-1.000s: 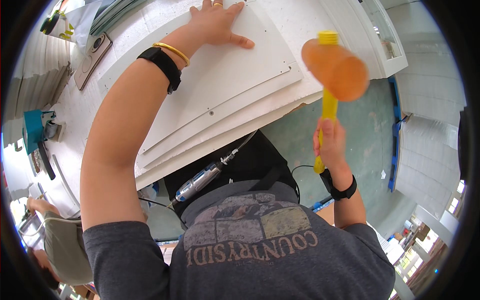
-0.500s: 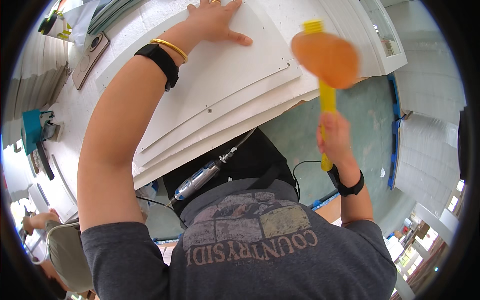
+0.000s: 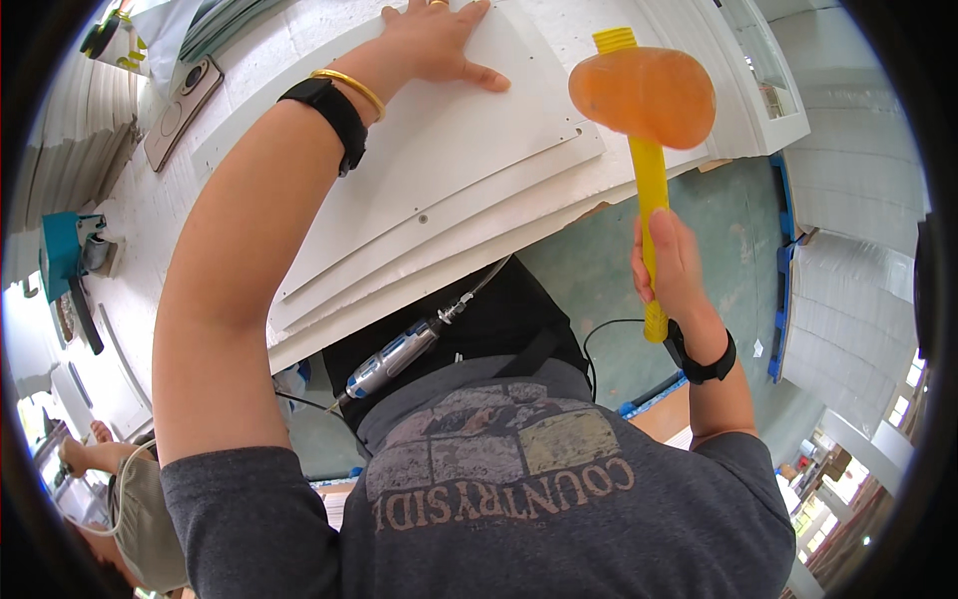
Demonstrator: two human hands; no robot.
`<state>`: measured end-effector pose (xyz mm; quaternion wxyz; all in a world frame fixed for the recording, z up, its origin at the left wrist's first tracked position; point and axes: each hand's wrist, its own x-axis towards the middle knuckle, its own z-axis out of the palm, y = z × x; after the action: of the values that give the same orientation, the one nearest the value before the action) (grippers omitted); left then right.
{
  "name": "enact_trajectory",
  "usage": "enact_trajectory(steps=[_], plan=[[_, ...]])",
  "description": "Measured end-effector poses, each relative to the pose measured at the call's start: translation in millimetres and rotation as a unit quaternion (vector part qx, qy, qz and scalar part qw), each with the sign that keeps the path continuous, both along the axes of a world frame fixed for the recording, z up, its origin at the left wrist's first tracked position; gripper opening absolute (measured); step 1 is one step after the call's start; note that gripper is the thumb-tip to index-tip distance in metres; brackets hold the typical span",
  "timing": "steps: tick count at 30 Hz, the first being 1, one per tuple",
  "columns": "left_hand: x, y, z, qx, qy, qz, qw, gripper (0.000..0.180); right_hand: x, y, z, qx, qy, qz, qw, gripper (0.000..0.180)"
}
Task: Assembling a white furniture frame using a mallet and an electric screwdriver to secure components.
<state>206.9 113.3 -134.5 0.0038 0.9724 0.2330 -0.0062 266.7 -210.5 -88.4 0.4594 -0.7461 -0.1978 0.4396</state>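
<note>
The work looks to be partway through, with the white panel [image 3: 469, 150] laid out on the table [image 3: 160, 225] and the mallet [image 3: 644, 95] up, its orange head apart from the panel's right end. The left hand [image 3: 429, 45] rests palm down on the far part of the panel, fingers spread wide and grasping nothing; its fingertips run to the upper edge of the view. The right hand [image 3: 671, 262] is wrapped around the yellow handle toward its near end, out past the right side of the table. What seems done is the setting-out: the panel lies flat over other white layers whose edges show along the near side, and small holes are visible near its right corner. A small round fitting [image 3: 423, 219] sits near the panel's near edge; whether it is fully seated cannot be told. What is left is also hard to judge, since no finished joint shows and the far edge is partly out of sight. A silver and blue power tool [image 3: 394, 359] lies across the person's lap, held by neither hand.
</note>
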Motion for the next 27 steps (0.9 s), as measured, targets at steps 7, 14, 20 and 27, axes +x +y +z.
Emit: enact_trajectory(steps=[7,14,20,27], plan=[[-4.7,-11.7,49.0,-0.145,0.083,0.009,0.986,0.101,-6.5,2.9,-5.7,-0.044,-0.069,0.080,0.993,0.044],[-6.7,-10.2,43.6,-0.162,0.032,-0.024,0.986,0.105,-17.2,-1.6,-14.3,-0.029,-0.080,0.134,0.987,0.042],[-13.7,-2.7,34.3,-0.154,0.031,-0.011,0.987,0.104,-24.9,13.0,13.0,-0.021,-0.005,0.151,0.988,0.044],[-6.0,0.4,2.8,-0.032,-0.005,-0.003,0.999,0.100,-31.2,23.6,-9.2,-0.073,-0.075,0.193,0.976,0.048]])
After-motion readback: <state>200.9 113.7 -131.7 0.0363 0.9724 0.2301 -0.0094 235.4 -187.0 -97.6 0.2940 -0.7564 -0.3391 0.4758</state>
